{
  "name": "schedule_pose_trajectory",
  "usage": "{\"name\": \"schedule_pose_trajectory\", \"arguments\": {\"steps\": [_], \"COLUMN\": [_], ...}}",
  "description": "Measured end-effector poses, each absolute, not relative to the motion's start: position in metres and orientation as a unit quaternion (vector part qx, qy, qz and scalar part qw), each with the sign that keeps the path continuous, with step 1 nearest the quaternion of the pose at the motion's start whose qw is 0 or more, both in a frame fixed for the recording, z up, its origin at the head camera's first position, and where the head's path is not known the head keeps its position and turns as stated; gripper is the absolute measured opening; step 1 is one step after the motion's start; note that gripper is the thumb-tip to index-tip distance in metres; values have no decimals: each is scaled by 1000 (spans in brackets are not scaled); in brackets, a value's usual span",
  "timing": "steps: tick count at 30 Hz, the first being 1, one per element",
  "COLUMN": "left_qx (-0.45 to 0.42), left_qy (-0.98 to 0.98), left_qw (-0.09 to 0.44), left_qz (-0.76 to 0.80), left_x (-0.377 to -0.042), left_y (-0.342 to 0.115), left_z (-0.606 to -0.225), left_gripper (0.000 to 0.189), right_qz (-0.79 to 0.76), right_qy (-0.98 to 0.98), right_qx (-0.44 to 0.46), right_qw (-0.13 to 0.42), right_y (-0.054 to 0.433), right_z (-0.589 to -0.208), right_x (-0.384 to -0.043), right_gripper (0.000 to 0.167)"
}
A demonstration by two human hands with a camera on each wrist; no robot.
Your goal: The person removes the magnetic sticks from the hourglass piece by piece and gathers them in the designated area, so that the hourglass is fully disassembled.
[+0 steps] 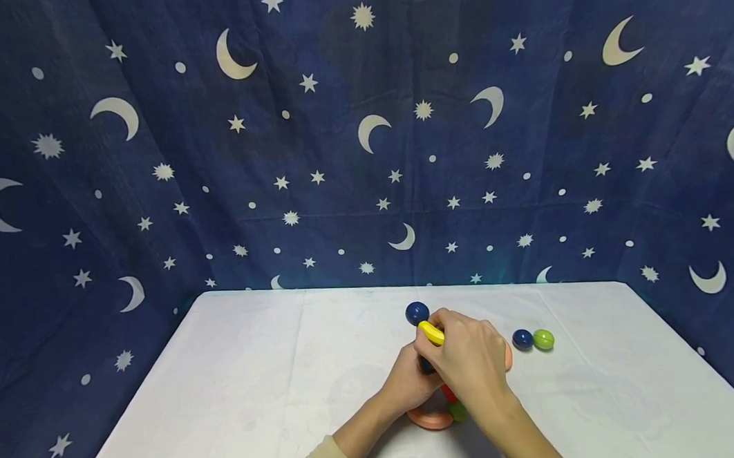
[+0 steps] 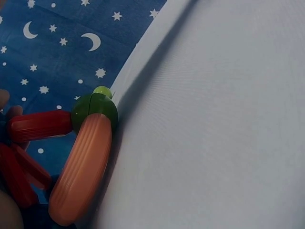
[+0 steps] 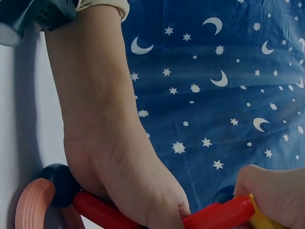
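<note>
Orange curved piece nearest. Beyond it, left hand grips a red rod; should stay firm as anchor. Right hand pinches a yellow rod; probably best pushed straight, untwisted. Loose blue ball and green ball lie rightward. Farthest: second blue ball, just past the yellow tip.

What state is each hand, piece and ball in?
Left hand: holding the assembly
Right hand: pinching the yellow piece
Topmost red rod (left wrist view): end against dark green ball
Orange curved piece: end against that ball
Right blue ball: on the table, apart from assembly
Light green ball: on the table, beside that blue ball
Far blue ball: past the hands, attachment unclear
</note>
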State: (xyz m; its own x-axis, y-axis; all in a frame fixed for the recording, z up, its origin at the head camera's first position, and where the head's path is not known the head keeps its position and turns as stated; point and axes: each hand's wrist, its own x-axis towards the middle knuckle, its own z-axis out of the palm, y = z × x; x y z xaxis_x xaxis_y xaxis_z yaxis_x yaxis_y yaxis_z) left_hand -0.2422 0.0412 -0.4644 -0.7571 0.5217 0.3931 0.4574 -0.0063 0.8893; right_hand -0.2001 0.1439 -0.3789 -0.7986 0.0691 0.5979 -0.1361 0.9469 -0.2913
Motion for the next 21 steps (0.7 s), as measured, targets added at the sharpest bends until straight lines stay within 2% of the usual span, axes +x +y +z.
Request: {"name": "schedule_pose_trajectory", "arguments": {"steps": [8, 16, 21], "left_qx": [352, 345, 342], "left_qy": [705, 708, 708], "left_qw": [14, 13, 21], "left_qz": [615, 616, 617], "left_x": [-251, -251, -251], "left_y": [45, 45, 45], "left_z": [-479, -479, -479], "left_gripper": [35, 41, 42], "right_qz": [176, 197, 203], "right_qy": [-931, -945, -946], "right_qx": [28, 6, 14], "right_qw": [318, 262, 253], "right_y": [146, 152, 155], "right_z": [-378, -373, -371], "right_x": [-202, -201, -200], "right_gripper": [8, 11, 10]}}
